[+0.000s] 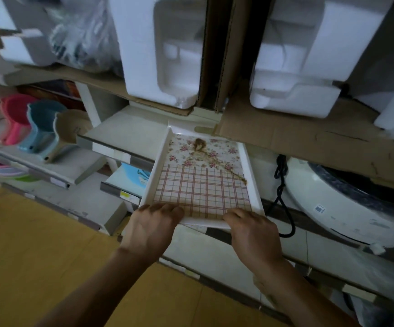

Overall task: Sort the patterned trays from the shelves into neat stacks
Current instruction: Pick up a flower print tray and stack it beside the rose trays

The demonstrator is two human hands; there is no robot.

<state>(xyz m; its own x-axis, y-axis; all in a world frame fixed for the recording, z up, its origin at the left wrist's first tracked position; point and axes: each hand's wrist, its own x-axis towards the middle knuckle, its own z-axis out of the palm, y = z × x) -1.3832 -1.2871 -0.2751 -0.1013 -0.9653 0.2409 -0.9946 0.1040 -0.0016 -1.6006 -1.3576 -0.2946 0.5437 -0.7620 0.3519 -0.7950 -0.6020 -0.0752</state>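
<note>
A white-rimmed patterned tray [203, 175], floral at its far end and red plaid at its near end, sticks out from a shelf in the middle of the view. My left hand [153, 227] grips its near left corner with fingers curled over the rim. My right hand [252, 232] grips the near right edge the same way. The far end of the tray lies under a cardboard sheet [297, 138].
Pink, blue and beige plastic scoops [40, 128] lie on the left shelf. White foam packing blocks [167, 55] stand on the upper shelf. A white appliance [346, 204] with a black cord [283, 192] sits to the right. Yellow floor [38, 256] is at lower left.
</note>
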